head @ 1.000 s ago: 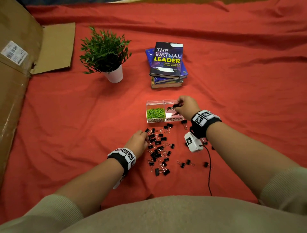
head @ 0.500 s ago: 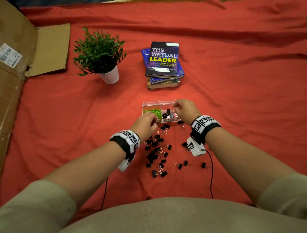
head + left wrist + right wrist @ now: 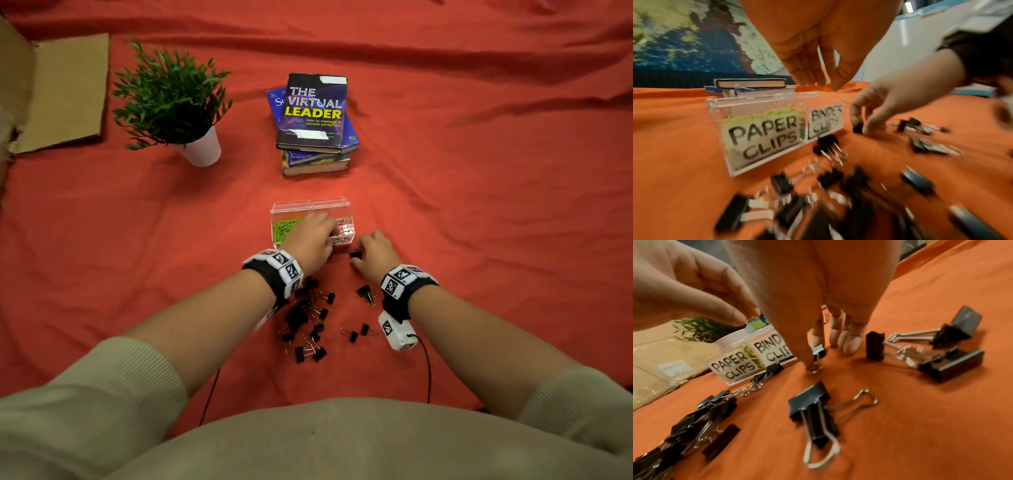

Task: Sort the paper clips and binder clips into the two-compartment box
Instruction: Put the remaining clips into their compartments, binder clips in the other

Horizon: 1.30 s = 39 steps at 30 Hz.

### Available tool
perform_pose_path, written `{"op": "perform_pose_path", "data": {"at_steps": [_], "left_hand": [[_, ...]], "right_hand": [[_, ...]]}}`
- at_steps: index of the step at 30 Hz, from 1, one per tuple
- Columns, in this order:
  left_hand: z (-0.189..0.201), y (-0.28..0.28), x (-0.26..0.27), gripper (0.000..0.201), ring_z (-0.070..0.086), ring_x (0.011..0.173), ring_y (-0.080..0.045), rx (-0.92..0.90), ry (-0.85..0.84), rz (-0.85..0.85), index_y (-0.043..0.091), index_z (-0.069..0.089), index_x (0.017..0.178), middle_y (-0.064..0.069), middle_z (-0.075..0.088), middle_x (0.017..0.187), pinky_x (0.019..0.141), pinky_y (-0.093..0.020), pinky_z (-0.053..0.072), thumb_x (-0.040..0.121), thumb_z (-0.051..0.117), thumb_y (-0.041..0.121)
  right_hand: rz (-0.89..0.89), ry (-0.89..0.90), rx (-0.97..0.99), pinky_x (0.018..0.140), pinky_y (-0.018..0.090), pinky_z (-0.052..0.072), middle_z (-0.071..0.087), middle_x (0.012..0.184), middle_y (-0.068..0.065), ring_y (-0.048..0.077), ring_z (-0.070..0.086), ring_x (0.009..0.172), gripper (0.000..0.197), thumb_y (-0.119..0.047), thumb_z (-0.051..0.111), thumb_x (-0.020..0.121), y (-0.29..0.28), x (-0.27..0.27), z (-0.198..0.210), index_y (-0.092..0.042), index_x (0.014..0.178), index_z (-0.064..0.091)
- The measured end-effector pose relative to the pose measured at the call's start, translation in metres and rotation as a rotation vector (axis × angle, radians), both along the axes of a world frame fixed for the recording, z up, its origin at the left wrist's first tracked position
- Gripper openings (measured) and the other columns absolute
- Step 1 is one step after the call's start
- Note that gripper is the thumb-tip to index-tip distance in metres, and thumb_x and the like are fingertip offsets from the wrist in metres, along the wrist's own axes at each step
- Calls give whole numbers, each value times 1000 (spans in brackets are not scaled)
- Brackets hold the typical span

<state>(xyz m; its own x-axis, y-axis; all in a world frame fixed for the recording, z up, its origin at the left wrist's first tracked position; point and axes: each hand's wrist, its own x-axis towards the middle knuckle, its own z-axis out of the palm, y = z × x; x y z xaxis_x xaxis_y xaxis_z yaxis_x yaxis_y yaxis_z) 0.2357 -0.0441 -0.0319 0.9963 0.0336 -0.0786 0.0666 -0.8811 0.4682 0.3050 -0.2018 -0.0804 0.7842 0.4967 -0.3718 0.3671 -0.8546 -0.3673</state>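
Binder clips [image 3: 310,317] litter red cloth [image 3: 479,212] (right hand [image 3: 375,255] pinching one, left hand [image 3: 313,238] relaxed).

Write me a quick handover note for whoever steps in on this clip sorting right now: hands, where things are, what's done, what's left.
Left hand: over the two-compartment box, fingers straight and pointing down above the binder clips side, apparently holding nothing.
Right hand: down on the red cloth just right of the box, pinching one binder clip.
Done: green paper clips sit in the left compartment; a few binder clips are already in the right one.
Left: the pile of binder clips on the cloth in front of the box, plus several scattered ones nearer the right wrist. No loose paper clips visible on the cloth.
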Motion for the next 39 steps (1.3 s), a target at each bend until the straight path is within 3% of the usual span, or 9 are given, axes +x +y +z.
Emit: {"op": "perform_pose_path", "data": {"at_steps": [4, 9, 13, 16, 25, 28, 31, 34, 39], "left_hand": [[-17, -6, -31, 33, 50, 113, -22, 75, 97, -138, 12, 57, 116, -3, 56, 121, 96, -38, 46, 86, 48, 5], [-36, -7, -45, 62, 23, 142, -27, 128, 335, -122, 18, 28, 147, -7, 21, 156, 111, -45, 34, 90, 49, 7], [-39, -11, -44, 76, 28, 136, -32, 169, 337, -117, 20, 19, 149, -8, 19, 154, 102, -43, 43, 85, 47, -9], [-38, -11, -41, 82, 35, 128, -32, 177, 350, -89, 21, 21, 149, -9, 29, 145, 91, -41, 46, 79, 48, -13], [-42, -11, -47, 41, 51, 99, -30, 155, 377, 34, 12, 42, 124, -12, 40, 118, 68, -40, 49, 86, 48, 1], [-39, -11, -48, 33, 53, 82, -30, 111, 372, 83, 10, 41, 115, -13, 41, 115, 62, -40, 45, 85, 49, 0], [-37, -11, -50, 30, 56, 90, -34, 74, 336, 88, 8, 43, 113, -12, 45, 115, 67, -40, 42, 84, 50, 0], [-39, -11, -53, 28, 55, 100, -33, 33, 312, 98, 6, 46, 109, -12, 50, 115, 78, -39, 42, 83, 48, -3], [-42, -7, -56, 26, 56, 104, -32, -72, 342, 170, 8, 53, 107, -12, 53, 114, 88, -37, 45, 82, 52, 0]], "right_hand": [[132, 81, 21, 84, 32, 41, 58, 104, 14, 31, 56, 99, 15, -8, 57, 80, -14, 4, 8, -7, 94, 60], [228, 126, -38, 83, 35, 48, 56, 105, 7, 27, 57, 97, 18, -9, 52, 82, -32, -12, 18, -12, 97, 61], [342, 54, -126, 85, 40, 48, 49, 113, 9, 29, 51, 104, 33, -23, 54, 83, -41, -37, 13, -13, 115, 53], [352, 58, -123, 86, 41, 46, 44, 117, 9, 29, 45, 107, 36, -19, 57, 83, -43, -48, 9, -13, 117, 49], [265, 176, 43, 85, 34, 44, 52, 103, 9, 28, 51, 100, 22, -5, 55, 74, -37, -53, 3, -9, 96, 58], [64, 240, 137, 80, 27, 46, 59, 99, 6, 20, 57, 90, 18, -9, 64, 77, -31, -43, 12, -11, 94, 62], [-174, 389, 345, 60, 17, 47, 61, 77, 0, 10, 56, 66, 16, -5, 68, 79, -14, -21, 36, -8, 94, 64], [-232, 475, 548, 48, 13, 48, 59, 66, 4, 3, 56, 44, 12, 4, 65, 81, 13, 6, 58, -5, 88, 61], [-126, 347, 493, 39, 11, 42, 55, 65, 0, 2, 54, 42, 11, -2, 66, 81, 53, 30, 66, -10, 82, 59]]}}
